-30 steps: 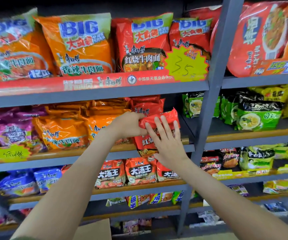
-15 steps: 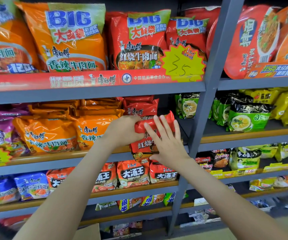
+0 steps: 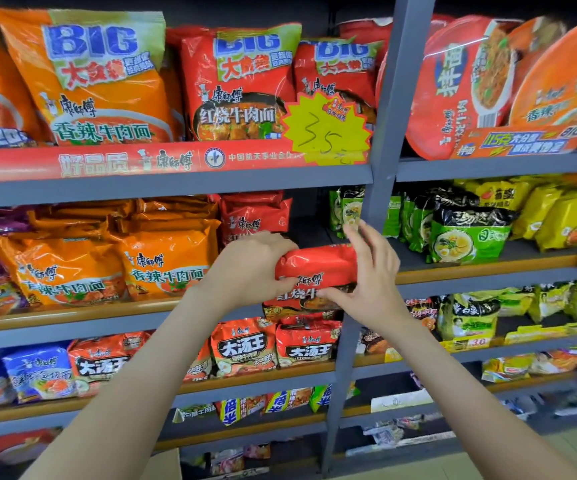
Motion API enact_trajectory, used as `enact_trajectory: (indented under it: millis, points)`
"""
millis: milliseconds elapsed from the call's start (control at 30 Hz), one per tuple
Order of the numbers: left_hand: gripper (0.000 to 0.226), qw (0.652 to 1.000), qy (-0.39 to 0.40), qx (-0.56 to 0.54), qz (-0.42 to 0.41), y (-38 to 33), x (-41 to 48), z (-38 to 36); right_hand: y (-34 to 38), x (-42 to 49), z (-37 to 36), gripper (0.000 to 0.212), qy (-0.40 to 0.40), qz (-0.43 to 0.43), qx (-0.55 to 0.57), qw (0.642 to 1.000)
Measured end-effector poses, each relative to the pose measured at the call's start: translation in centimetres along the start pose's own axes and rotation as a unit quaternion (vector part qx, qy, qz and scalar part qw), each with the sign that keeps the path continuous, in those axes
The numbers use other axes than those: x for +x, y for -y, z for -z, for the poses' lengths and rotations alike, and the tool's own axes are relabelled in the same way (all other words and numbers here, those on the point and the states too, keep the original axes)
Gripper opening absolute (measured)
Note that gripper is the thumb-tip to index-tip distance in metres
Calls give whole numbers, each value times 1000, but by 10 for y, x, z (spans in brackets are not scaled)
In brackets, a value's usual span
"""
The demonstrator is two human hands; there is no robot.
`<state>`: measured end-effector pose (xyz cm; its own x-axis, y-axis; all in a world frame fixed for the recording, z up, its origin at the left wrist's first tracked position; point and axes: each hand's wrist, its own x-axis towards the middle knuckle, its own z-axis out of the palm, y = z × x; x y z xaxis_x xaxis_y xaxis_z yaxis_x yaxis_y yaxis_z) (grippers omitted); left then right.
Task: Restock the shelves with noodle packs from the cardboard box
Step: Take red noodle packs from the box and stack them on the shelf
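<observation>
The large orange pack [image 3: 96, 77] on the top shelf is showing "BIG", "康师傅" and "香辣牛肉面". The large red pack [image 3: 238, 88] beside it is reading "BIG", "康师傅" and "红烧牛肉面". A yellow starburst tag [image 3: 325, 133] is carrying a handwritten "3.5". The red shelf strip [image 3: 124, 161] is displaying "好品质 康师傅". The red noodle pack [image 3: 315, 265] at the middle shelf's front is showing "康师傅". The lower packs [image 3: 242, 348] are reading "大汤王", and a yellow price label [image 3: 467, 341] is showing "3.0".
</observation>
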<state>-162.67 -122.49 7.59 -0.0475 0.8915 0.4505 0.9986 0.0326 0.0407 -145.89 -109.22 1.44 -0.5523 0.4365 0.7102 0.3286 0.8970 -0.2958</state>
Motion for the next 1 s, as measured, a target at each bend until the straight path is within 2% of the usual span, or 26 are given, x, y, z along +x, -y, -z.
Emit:
enact_trajectory:
  millis: [33,100,167,233,300,433,500,533,600,667,700,767,867,1000]
  points:
    - [48,1000,5,-3,-4,-5,3,-2,-2,-1,7,102,29,-33,62,997]
    - [48,1000,24,-10,1,-18,9,-4,-8,-3,22,106,88,-128,223,962]
    - [48,999,39,-14,8,-31,17,-7,-21,-6,34,91,125,-197,307,923]
    - [47,998,55,-14,24,-46,23,-13,-39,-9,41,64,145,-218,315,912]
    - [46,997,62,-17,44,-61,28,-21,-56,-11,50,46,140,-230,315,910]
    - [46,994,60,-34,88,-86,34,-32,-77,-12,63,43,153,-226,329,904]
    - [44,993,45,-27,107,-92,32,-28,-73,-12,63,57,153,-204,299,920]
    - [43,993,32,-19,115,-92,29,-24,-69,-13,61,70,120,-163,257,945]
    - [42,992,-5,12,123,-88,20,-13,-57,-15,52,89,27,-14,132,991]
    - [43,990,-37,49,127,-78,11,-1,-42,-18,40,97,-26,118,-3,993]
    - [44,989,-43,63,126,-71,7,4,-32,-18,33,101,-30,157,-51,986]
    - [45,988,-42,85,119,-57,2,13,-12,-16,17,113,-2,174,-104,979]
    - [43,991,-25,90,100,-37,2,20,12,-2,-8,128,47,149,-137,978]
    - [33,988,8,45,145,-6,11,18,35,18,-40,140,72,114,-192,972]
